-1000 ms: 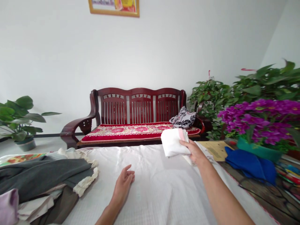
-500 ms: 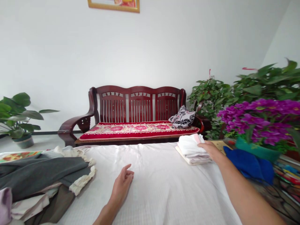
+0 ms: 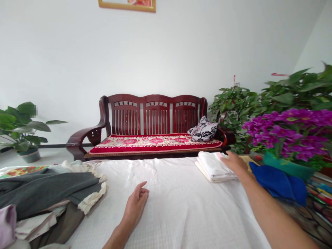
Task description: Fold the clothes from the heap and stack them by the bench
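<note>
My right hand [image 3: 234,162] lies flat, fingers out, on top of a folded white cloth [image 3: 214,165] that rests on a small stack at the far right of the white-covered table [image 3: 168,193]. My left hand [image 3: 136,204] rests on the white cover near the middle, fingers loosely curled and apart, holding nothing. A heap of unfolded clothes [image 3: 46,193], grey on top with cream trim, lies at the left.
A blue cloth [image 3: 278,180] lies right of the stack, beside purple flowers in a green pot [image 3: 290,138] and leafy plants [image 3: 233,107]. A dark red wooden bench [image 3: 150,128] with a patterned cushion stands behind the table. A potted plant [image 3: 22,129] sits far left.
My right hand carried the folded white cloth right and down, set it on the stack, and now lies flat on it. My left hand has stayed in place.
</note>
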`<state>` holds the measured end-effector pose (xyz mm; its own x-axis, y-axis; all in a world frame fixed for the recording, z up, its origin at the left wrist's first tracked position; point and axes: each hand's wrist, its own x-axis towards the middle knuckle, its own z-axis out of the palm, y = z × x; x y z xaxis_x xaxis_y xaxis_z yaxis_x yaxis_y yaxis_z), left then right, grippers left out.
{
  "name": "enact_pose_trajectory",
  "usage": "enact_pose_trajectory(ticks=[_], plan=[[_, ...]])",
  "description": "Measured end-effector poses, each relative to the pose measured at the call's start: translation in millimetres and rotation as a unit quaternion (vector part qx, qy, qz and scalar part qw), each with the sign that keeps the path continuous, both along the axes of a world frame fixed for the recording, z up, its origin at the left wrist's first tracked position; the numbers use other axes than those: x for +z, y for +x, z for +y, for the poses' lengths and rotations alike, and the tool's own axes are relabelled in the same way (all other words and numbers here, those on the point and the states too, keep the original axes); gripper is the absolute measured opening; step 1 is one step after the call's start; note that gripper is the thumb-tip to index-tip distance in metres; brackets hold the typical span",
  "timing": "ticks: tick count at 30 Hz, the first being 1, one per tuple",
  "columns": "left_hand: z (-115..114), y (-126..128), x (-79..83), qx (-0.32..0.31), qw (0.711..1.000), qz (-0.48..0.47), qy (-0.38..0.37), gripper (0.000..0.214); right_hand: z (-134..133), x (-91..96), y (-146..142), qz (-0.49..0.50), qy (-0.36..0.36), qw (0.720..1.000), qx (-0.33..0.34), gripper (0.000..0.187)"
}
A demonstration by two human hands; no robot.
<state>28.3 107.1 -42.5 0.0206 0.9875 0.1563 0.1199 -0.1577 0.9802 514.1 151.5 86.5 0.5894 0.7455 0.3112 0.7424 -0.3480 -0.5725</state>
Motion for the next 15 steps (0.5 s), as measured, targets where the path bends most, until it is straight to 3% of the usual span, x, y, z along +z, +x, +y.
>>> enact_pose_trajectory(ticks=[3,5,10,15], plan=[[-1,0,0.2,-0.002,1.000,0.008,0.007,0.049,7,3.2,-20,-0.174,-0.036,0.983,0.039,0.053],[-1,0,0.1,-0.006,1.000,0.015,0.006,0.048,9,-5.3,-35,-0.226,-0.069,0.969,0.071,0.053],[-3,-1,1.0,-0.016,0.998,0.051,0.016,0.044,10,-43.4,-50,-0.162,-0.207,0.960,0.096,0.055],[-2,0,2.5,-0.020,0.997,0.067,0.023,0.041,10,-52.0,-41,-0.160,-0.201,0.961,0.104,0.056]])
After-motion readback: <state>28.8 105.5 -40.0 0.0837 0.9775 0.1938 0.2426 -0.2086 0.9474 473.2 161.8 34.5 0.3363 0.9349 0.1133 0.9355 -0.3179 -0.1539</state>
